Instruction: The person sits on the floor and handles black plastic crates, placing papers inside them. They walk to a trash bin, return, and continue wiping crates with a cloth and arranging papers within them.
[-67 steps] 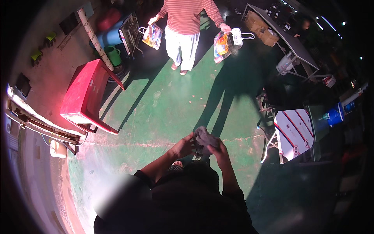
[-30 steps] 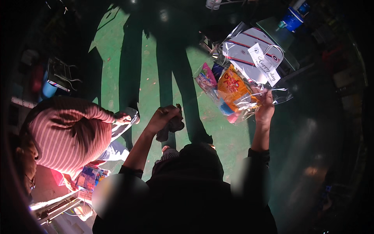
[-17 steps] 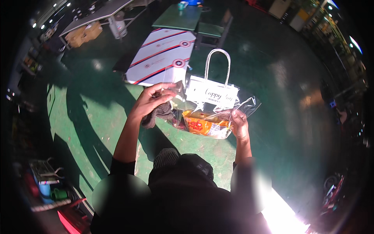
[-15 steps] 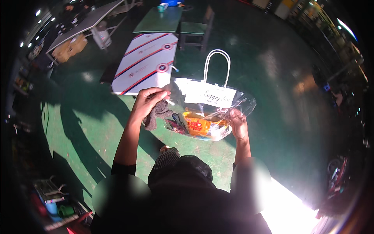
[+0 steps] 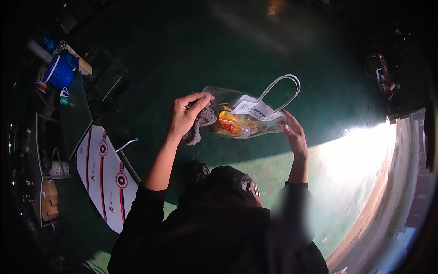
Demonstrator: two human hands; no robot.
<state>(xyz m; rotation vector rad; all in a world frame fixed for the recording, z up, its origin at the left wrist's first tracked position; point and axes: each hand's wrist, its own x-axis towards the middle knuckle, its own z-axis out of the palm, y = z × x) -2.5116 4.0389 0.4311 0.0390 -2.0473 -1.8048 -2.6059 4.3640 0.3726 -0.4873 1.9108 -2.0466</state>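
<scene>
A clear plastic gift bag hangs between my hands in front of my body, tilted up to the right. My left hand is closed, pinching the bag's left edge, with a crumpled grey-brown cloth bunched under its fingers. My right hand grips the bag's right end between thumb and fingers. On the bag's front is a white label card with dark script. Two white cord handles stand up from the top. Inside shows an orange packet; the other contents blur behind the film.
A white folding table with striped star print stands at my left. Beyond it are a green table and a blue drum. A brown carton sits far left. Bright sunlight crosses the green floor at right.
My view has turned right: the printed table has swung to the left and the sunlit doorway has come in. Both hands still hold the bag, now tilted up to the right.
</scene>
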